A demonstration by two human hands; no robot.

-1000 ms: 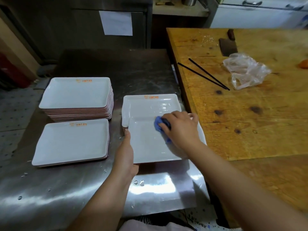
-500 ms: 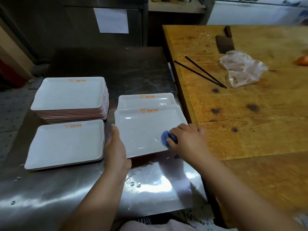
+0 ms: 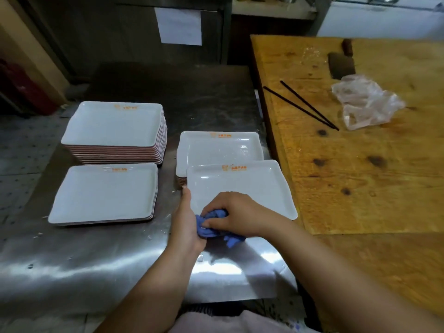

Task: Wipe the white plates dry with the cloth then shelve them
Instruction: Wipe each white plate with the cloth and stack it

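plate [image 3: 242,186] lower center: stiff, wet, slippery, grab rims | left hand [image 3: 186,224] grips edge | right hand [image 3: 234,216] balls cloth [image 3: 211,224]

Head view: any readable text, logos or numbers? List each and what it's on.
Nothing can be read for certain.
Held plate: orange logo and characters at the far rim, too blurred to read.
Plate behind it: same orange mark, blurred.
Tall stack: orange mark on the top plate, blurred.
Near-left stack: orange mark, blurred.
Paper sheet on the steel panel: no legible writing.
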